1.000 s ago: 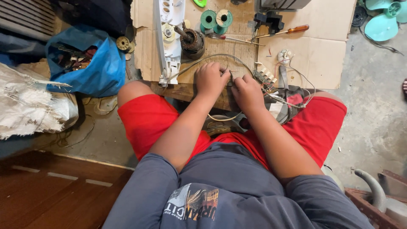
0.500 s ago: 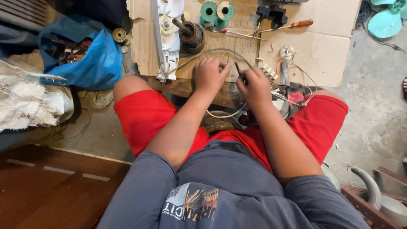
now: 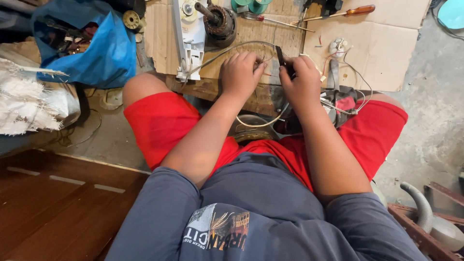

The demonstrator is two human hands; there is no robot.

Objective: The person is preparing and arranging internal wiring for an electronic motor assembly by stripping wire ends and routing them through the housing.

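Right now left hand (image 3: 240,73) pinches a thin grey wire (image 3: 220,53) over the cardboard sheet (image 3: 377,46), right hand (image 3: 303,79) just beside it gripping a small dark tool (image 3: 282,59); motor part (image 3: 220,20) far, blue bag (image 3: 104,48) left

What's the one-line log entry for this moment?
left hand: pinching wire | right hand: gripping dark tool at wire | surface: cardboard | nearby: motor, screwdriver, blue bag
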